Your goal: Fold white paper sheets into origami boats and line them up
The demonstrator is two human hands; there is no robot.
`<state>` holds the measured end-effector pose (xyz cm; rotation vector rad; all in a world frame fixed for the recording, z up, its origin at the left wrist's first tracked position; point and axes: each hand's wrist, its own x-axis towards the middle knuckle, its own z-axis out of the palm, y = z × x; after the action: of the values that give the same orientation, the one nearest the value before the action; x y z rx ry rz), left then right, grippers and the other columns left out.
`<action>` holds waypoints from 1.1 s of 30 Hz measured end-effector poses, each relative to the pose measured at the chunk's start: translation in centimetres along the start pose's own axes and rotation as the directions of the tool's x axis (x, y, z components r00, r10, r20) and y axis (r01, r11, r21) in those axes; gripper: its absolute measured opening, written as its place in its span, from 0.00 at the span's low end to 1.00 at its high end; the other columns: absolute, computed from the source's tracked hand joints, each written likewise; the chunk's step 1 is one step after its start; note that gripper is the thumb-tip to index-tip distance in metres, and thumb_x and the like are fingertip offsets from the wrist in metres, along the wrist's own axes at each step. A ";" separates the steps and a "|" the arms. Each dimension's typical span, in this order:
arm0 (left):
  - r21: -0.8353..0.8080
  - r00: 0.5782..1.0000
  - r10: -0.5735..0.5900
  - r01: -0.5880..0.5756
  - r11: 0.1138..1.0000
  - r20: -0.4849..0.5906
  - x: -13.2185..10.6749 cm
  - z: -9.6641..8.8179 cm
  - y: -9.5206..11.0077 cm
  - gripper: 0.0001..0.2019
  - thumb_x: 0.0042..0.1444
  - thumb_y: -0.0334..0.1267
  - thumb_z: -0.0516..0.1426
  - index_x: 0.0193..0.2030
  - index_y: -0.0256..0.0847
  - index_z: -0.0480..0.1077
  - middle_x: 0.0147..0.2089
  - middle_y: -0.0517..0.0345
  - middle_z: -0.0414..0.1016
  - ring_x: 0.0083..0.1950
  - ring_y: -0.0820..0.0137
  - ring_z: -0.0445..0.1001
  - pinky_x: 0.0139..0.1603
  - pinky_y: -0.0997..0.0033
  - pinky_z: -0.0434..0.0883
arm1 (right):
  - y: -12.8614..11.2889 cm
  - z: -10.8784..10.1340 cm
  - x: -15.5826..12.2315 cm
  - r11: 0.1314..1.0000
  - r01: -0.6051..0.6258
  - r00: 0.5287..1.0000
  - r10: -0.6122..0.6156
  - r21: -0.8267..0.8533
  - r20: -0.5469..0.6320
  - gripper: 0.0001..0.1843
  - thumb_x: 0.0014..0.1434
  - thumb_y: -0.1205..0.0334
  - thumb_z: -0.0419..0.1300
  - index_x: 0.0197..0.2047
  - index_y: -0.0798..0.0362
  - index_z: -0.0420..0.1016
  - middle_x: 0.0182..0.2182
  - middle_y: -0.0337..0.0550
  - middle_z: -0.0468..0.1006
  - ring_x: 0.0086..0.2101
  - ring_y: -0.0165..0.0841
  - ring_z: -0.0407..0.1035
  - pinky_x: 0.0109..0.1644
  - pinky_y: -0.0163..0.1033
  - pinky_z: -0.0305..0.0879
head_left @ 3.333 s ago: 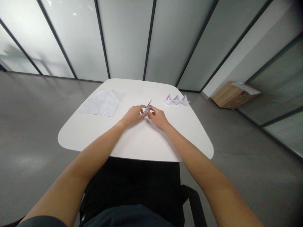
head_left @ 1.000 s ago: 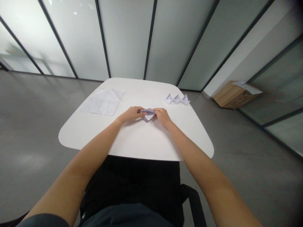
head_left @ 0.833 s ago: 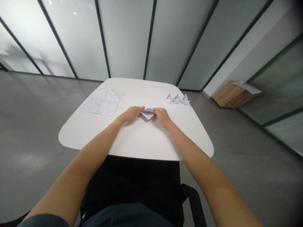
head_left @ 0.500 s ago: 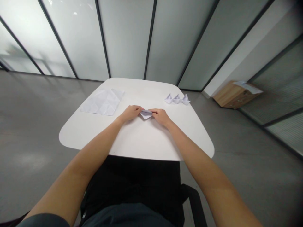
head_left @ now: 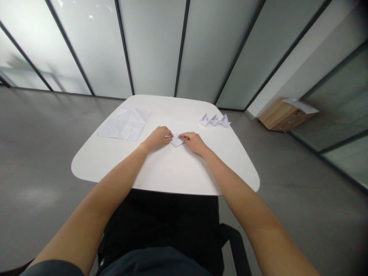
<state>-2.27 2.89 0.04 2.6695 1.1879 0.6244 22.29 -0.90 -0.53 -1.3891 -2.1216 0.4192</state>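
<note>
A small piece of folded white paper lies near the middle of the white table, its pointed corner toward me. My left hand holds its left side, fingers curled and thumb close to the edge. On the opposite side, the fingers of my right hand press on the paper's right part. Both hands partly cover the paper, so its outer corners are hidden. Beyond my right hand stand three folded paper boats in a row.
Creased white paper sheets lie flat at the table's left. A wooden cabinet with papers on top stands on the floor at right. Frosted glass panels rise behind the table. A black chair armrest is beside my right leg.
The folded paper, earlier raised with a gap along its upper edge, now looks flattened into a small diamond. My hands have moved slightly closer together.
</note>
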 end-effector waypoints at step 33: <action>-0.016 0.992 0.076 -0.075 0.997 0.102 0.4 0.2 -0.4 0.14 0.70 0.38 0.55 0.55 0.42 0.80 0.56 0.51 0.84 0.59 0.60 0.79 0.67 0.59 0.69 | -0.4 -0.2 -0.2 0.946 0.047 0.995 -0.017 -0.321 0.096 0.20 0.70 0.70 0.57 0.60 0.49 0.82 0.58 0.48 0.81 0.57 0.43 0.71 0.64 0.47 0.66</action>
<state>-2.27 3.45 -0.13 2.7116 1.0576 0.4967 22.15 -1.27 -0.21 -1.5354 -2.3651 0.1261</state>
